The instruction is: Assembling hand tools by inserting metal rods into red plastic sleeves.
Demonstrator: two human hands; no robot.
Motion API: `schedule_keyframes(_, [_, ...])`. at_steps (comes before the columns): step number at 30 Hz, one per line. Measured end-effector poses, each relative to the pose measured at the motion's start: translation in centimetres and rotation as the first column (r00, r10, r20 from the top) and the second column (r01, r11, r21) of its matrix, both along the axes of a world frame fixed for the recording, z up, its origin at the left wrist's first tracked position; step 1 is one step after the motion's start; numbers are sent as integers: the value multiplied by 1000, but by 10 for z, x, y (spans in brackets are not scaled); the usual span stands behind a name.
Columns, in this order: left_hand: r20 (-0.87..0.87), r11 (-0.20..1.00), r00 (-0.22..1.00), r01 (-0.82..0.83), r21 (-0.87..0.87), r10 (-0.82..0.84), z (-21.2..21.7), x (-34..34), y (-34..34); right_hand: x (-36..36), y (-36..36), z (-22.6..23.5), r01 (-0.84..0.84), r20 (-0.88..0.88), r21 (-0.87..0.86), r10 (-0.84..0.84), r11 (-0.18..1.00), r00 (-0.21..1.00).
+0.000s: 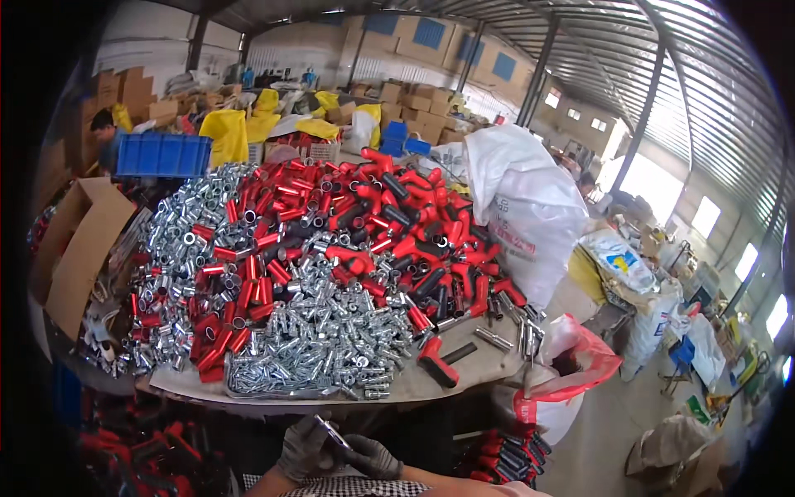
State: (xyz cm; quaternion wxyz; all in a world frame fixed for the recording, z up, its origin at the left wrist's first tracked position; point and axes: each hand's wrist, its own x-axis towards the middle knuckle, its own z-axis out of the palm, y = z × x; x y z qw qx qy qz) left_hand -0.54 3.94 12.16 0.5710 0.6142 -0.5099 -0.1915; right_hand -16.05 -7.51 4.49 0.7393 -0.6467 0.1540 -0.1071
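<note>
Both hands wear dark grey knit gloves and sit low, just below the near rim of the worktable (464, 377). Left hand (305, 451) is closed around a small shiny metal piece (331, 431), slim and silver; its exact shape is too small to tell. Right hand (373, 457) is curled, fingers pinching the same piece from the other side, so the piece lies between the two gloves, in front of the table edge.

On the table, nearest the rim: a heap of bright zinc-coloured metal fittings (319, 348), short, tubular, glinting. Just right of it lies a single red-and-black T-shaped handle (439, 360), matte plastic look, beside a few loose steel rods (497, 338).

Mid-table: bands of glossy red sleeves (240, 306) mixed with silver tubes (178, 248) on the table's left part.

Far side of table: a large mound of red and black handles (406, 224), angular, tangled.

Left of table: an open brown cardboard box (79, 248). Right of table: a tall white woven sack (522, 207), creased, and a red plastic bag (580, 364) hanging at the rim. Beyond the table: a blue plastic crate (161, 155), yellow bags (225, 132), stacked cartons (414, 103).
</note>
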Motion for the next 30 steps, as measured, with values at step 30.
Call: schedule_keyframes(30, [-593,1000,805,-14,-9,6,19,13,-22,17,13,42,277,225,3,-271,961,936])
